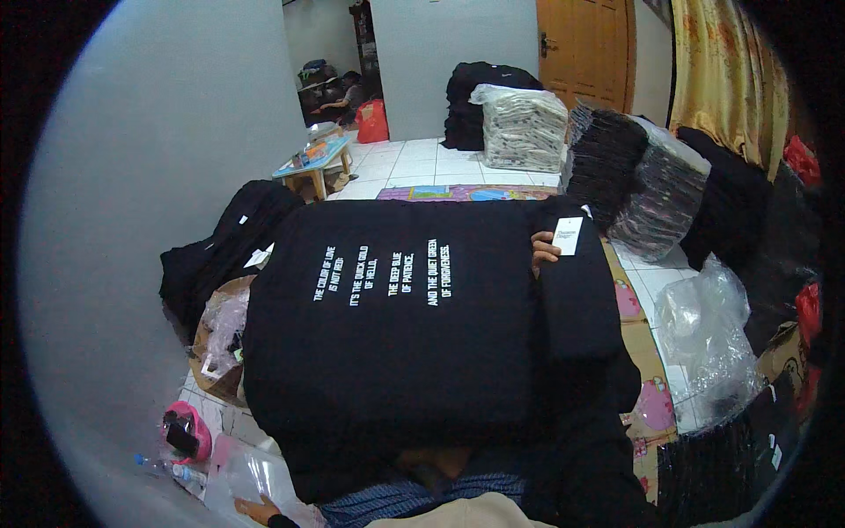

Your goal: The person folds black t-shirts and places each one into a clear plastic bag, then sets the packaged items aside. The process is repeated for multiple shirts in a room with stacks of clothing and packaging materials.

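A black T-shirt [378,352] with white printed lines on it lies spread out in front of me. By its far right part, my right hand [544,253] shows curled fingers closed on the dark cloth. A white hang tag [567,237] rests against these fingers, and black fabric hides the rest of the hand. Down at the lower left, my left hand [255,509] touches some clear plastic bags [257,480], its fingers stretched out. Only part of that hand is visible near the picture's edge.
Black garments [224,242] are heaped on the left, beside a carton [231,370] with crumpled plastic. A pink basin [189,431] and bottles stand nearby. Bagged stacks [664,185] and loose plastic [709,330] sit on the right. A low table [312,157] stands further back; a person [348,95] sits beyond.
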`<state>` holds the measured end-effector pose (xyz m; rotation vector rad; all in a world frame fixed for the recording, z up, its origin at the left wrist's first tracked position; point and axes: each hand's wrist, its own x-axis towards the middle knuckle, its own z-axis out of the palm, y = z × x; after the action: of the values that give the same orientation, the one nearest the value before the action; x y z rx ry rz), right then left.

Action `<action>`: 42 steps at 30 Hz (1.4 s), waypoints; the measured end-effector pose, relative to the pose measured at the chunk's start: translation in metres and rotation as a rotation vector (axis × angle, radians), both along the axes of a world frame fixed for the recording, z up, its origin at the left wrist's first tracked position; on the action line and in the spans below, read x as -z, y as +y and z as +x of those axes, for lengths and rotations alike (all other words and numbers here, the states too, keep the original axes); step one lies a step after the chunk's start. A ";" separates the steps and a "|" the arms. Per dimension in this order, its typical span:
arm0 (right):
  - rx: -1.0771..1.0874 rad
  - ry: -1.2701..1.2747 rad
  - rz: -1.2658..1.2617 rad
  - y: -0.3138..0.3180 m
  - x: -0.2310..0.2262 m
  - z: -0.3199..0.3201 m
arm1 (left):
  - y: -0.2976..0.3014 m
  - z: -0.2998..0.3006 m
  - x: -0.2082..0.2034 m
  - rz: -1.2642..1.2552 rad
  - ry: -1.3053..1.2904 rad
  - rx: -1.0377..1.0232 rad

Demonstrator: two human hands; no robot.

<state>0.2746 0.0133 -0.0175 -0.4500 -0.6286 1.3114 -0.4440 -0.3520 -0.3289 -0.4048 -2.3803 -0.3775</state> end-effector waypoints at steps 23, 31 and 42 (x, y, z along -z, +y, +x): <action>-0.013 -0.091 -0.021 -0.005 0.008 -0.015 | 0.279 0.414 -0.356 -0.741 -0.311 1.759; -0.029 -0.097 0.007 0.009 0.006 -0.016 | 0.351 0.416 -0.350 -0.556 -0.066 1.502; -0.034 -0.130 -0.008 0.004 0.013 -0.015 | 0.356 0.438 -0.365 -0.817 -0.498 2.117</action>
<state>0.2593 0.0172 -0.0308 -0.5364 -0.7417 1.3247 -0.0063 0.0043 0.0363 -3.3287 -1.2746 -0.2885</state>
